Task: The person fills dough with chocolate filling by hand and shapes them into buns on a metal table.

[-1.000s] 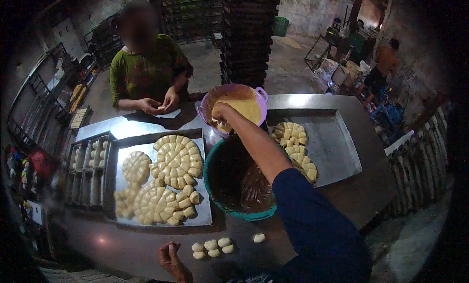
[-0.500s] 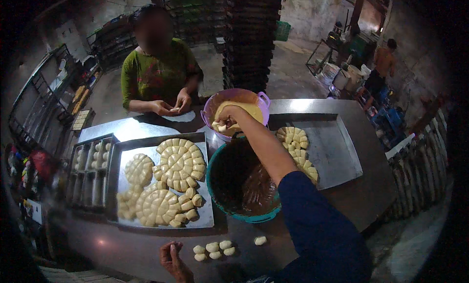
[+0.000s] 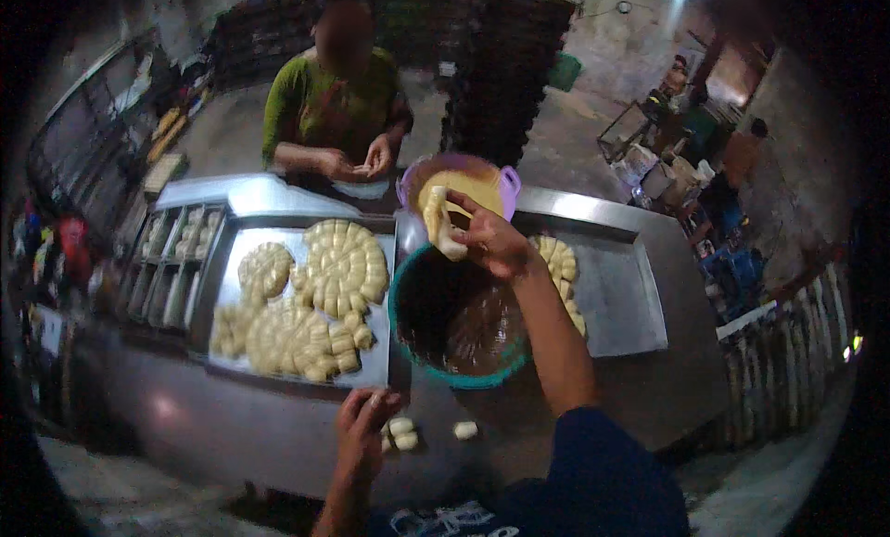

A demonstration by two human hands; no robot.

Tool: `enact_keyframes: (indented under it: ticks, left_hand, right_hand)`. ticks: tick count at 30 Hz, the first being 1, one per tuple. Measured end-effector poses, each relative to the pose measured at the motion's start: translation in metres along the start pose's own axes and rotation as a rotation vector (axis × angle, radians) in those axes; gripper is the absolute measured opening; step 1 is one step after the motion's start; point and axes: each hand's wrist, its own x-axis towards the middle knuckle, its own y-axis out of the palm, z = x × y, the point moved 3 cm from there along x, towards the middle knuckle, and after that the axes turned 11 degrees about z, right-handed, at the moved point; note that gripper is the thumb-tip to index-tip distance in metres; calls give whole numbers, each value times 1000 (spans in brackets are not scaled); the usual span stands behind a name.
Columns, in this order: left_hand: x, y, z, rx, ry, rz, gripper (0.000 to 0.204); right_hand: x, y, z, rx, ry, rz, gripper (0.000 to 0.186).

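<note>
My right hand grips a pale dough piece with yellow coating, above where a purple basin of yellow mixture meets a teal tub lined with dark brown substance. My left hand has its fingers curled at the near edge of the left metal tray; what they hold, if anything, is unclear. Beside it lie small dough balls, partly hidden, and a lone one. The left tray holds segmented dough rounds; more lie in the right tray.
A partitioned pan with dough stands at the left. Across the steel table, a co-worker in green works something small with both hands. Dark stacked trays rise behind. Another person is among buckets at back right.
My right hand has lifted out of the purple basin toward me with the coated dough. My left hand has moved right and up, over the dough balls. The view has shifted.
</note>
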Motion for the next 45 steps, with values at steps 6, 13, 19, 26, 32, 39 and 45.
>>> enact_keyframes:
  ticks: [6,13,19,26,32,39,45]
  left_hand:
    - [7,65,19,-345,-250,332,39]
    - [-34,65,62,-497,-349,269,31]
    - [-37,66,62,-559,-265,220,27]
    - [-36,57,47,-436,-141,180,22]
    - [-48,52,26,111,-46,175,25]
    - [-57,46,19,397,-169,377,21]
    - [-54,38,14,354,-312,413,28]
  right_hand:
    - [-123,123,-65,49,-21,-148,82]
    - [-191,158,-106,200,-11,-266,83]
    - [-220,155,-140,262,-150,-476,71]
    - [-227,170,-139,-526,-256,-355,43]
    - [-222,210,-114,-1644,-183,-180,36]
    - [-212,199,-86,-1233,57,-210,35]
    - [-207,186,-78,-1297,-43,33,22]
